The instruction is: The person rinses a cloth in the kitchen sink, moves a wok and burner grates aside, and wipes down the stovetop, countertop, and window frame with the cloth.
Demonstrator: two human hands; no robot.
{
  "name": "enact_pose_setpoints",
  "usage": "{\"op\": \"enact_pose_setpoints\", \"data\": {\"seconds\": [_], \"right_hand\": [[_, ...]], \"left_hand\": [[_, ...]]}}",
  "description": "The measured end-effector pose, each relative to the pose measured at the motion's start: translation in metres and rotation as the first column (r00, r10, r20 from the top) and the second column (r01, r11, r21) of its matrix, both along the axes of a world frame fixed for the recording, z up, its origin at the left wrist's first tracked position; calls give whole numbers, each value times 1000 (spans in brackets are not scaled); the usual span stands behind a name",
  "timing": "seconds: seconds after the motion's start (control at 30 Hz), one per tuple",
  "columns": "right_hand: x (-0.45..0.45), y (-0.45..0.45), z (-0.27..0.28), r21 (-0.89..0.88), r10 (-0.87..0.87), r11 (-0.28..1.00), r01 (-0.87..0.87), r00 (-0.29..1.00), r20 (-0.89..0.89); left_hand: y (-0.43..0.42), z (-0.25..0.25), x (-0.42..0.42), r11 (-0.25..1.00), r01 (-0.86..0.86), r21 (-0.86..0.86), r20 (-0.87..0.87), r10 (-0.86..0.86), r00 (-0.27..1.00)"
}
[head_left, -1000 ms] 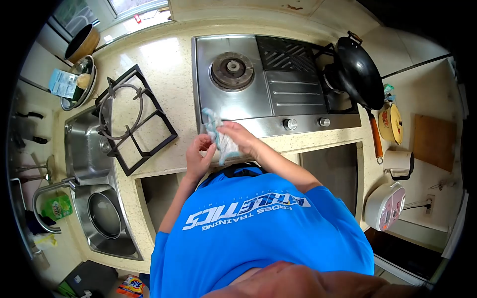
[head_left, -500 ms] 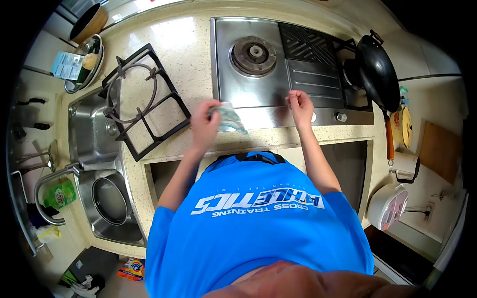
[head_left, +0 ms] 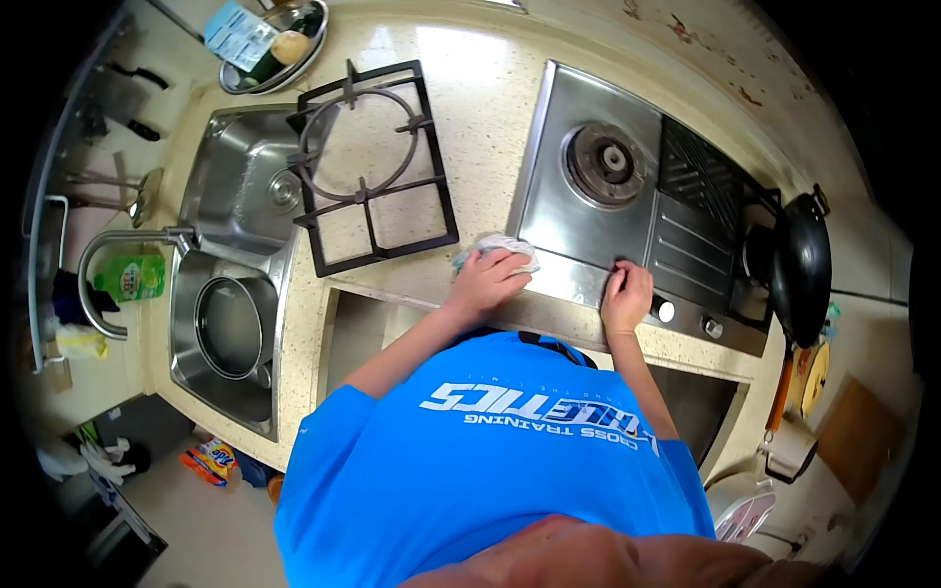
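My left hand [head_left: 488,284] presses a crumpled pale cloth [head_left: 510,247] down at the front left corner of the gas stove [head_left: 588,250], where the steel meets the countertop. Its fingers lie bent over the cloth. At the stove's front edge rests my right hand [head_left: 627,299], fingers curled together, just left of a control knob [head_left: 663,310]. Whatever it may hold is hidden. The bare burner [head_left: 606,164] sits beyond both hands. Off the stove, a black pan support [head_left: 438,191] lies on the countertop to the left of the cloth.
A double sink [head_left: 235,257] with a round pan [head_left: 232,328] in it is at the left. A black wok [head_left: 799,269] stands on the stove's right side. A bowl [head_left: 314,49] with food sits at the back left. Green bottle [head_left: 137,278] by the faucet.
My left hand has brought the cloth down onto the stove corner and spread over it. My right hand has come down onto the stove's front edge. The whole view has turned and shifted.
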State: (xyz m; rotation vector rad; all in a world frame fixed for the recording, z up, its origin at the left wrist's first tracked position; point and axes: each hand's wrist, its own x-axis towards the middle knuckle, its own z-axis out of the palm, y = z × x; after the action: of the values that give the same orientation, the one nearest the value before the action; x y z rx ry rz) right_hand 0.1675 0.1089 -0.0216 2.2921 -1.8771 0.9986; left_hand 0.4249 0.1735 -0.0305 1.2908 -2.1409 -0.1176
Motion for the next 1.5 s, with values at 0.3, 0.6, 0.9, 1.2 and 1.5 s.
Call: {"op": "enact_pose_setpoints", "data": {"seconds": [0.3,0.6,0.9,1.2,1.5], "right_hand": [[2,1,3,-11,35,999,-35,999,1],[0,2,0,-5,27,1000,-27,1000,3],[1,4,1,-25,6,1000,-5,1000,10],[3,2,2,-59,-3,998,4,1000,30],[0,3,4,-26,-21,999,22,999,44]], "left_hand": [[38,55,53,954,-226,199,-528,298,795],[22,31,133,567,-638,521,-450,818,360],[-10,12,143,684,-285,672,-652,728,212],[20,70,110,736,-136,663,-716,677,170],[31,121,66,747,100,657,-752,639,164]]}}
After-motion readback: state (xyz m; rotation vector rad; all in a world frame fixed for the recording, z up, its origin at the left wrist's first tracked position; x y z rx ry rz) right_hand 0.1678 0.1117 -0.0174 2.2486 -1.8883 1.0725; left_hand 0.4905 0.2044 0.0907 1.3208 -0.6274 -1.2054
